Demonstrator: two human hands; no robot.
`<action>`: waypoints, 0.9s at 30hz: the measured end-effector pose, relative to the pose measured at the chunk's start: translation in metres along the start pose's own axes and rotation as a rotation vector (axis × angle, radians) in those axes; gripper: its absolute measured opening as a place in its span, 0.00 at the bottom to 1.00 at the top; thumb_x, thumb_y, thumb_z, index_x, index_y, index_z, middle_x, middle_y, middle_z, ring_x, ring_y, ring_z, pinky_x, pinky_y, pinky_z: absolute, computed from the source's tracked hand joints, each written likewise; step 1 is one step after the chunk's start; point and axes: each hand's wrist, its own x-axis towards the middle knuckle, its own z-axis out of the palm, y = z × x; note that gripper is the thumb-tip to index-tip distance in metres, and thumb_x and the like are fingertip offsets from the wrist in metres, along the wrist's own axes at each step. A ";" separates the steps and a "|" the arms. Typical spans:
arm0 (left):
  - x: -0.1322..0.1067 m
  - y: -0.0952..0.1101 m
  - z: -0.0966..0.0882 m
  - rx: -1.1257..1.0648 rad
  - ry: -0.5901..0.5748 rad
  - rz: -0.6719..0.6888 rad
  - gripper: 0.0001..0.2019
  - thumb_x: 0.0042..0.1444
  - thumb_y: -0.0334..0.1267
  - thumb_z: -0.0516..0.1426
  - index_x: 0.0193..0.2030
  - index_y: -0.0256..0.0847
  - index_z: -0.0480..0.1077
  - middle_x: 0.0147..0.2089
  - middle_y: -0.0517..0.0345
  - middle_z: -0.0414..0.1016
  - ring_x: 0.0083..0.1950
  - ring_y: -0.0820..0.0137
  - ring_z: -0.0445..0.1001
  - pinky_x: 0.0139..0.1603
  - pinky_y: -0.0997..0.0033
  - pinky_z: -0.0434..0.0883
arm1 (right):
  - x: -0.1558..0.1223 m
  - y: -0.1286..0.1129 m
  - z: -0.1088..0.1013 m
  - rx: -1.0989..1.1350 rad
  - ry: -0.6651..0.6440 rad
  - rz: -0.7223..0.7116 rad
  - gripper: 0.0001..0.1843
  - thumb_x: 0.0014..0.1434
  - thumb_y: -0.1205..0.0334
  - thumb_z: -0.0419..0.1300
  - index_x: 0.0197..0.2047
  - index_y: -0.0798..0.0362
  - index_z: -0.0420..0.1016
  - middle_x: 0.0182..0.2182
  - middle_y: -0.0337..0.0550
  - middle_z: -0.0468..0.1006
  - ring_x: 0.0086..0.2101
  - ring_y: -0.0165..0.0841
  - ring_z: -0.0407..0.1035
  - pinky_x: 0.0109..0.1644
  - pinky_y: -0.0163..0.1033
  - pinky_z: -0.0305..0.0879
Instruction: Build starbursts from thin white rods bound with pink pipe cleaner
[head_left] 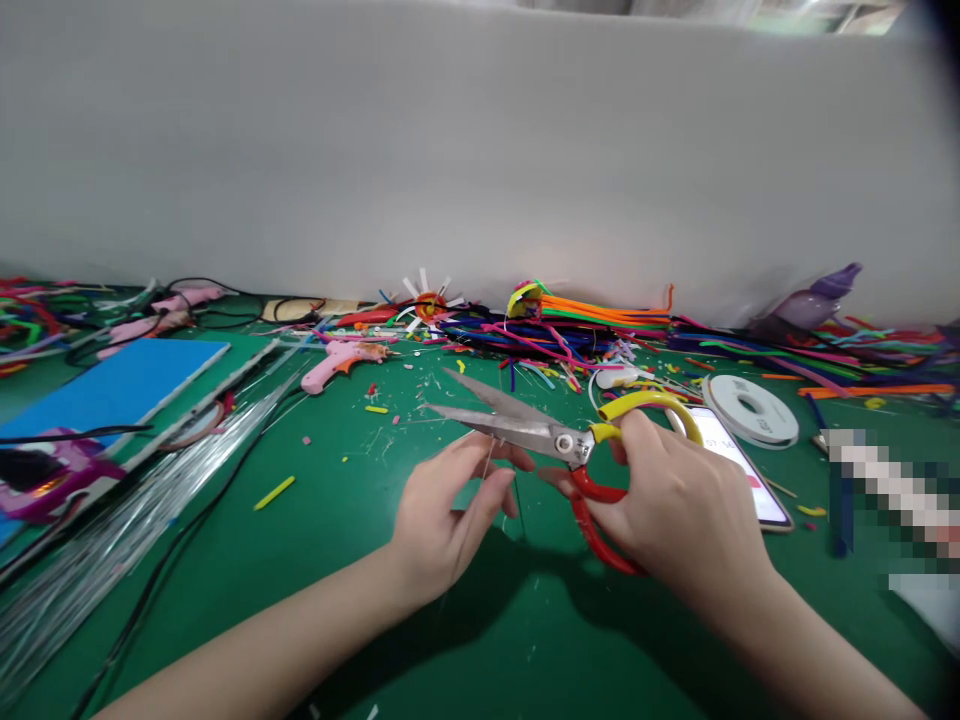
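Scissors [517, 430] with one yellow and one red handle are held in my right hand [675, 500], the blades parted and pointing left. My left hand [450, 510] is just below the blades, its thumb and fingers pinched on a thin strand [488, 458]. This strand runs up near the lower blade; whether it is thread or wire I cannot tell. A darker thin line hangs close to the fingertips. The blades pass above the left fingers.
On the green table [360, 590] lie a pink glue gun [341, 365], a blue board [127, 390] and a bundle of clear strips [172, 490]. Colourful pipe cleaners [600, 310] line the back by a grey partition. A phone [731, 465] and a white spool [750, 408] lie at right.
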 end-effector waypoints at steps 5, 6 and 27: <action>0.000 -0.002 0.003 -0.274 0.104 -0.194 0.07 0.64 0.34 0.50 0.42 0.41 0.69 0.36 0.63 0.74 0.25 0.80 0.72 0.34 0.76 0.70 | 0.004 0.002 -0.001 0.135 -0.125 0.093 0.30 0.53 0.30 0.48 0.30 0.52 0.61 0.19 0.40 0.69 0.19 0.34 0.65 0.22 0.35 0.48; 0.001 -0.002 0.003 -0.332 0.127 -0.231 0.08 0.64 0.35 0.50 0.45 0.42 0.69 0.36 0.63 0.74 0.25 0.80 0.72 0.33 0.76 0.71 | 0.005 0.004 -0.002 0.166 -0.145 0.120 0.31 0.52 0.29 0.48 0.31 0.52 0.60 0.19 0.39 0.69 0.18 0.33 0.64 0.22 0.35 0.49; 0.013 -0.036 0.010 -0.773 0.138 -0.555 0.14 0.58 0.36 0.56 0.51 0.40 0.72 0.31 0.61 0.72 0.26 0.78 0.69 0.32 0.73 0.68 | 0.002 0.029 0.074 0.149 -0.666 0.293 0.24 0.56 0.44 0.52 0.42 0.58 0.66 0.30 0.53 0.78 0.30 0.45 0.74 0.26 0.39 0.54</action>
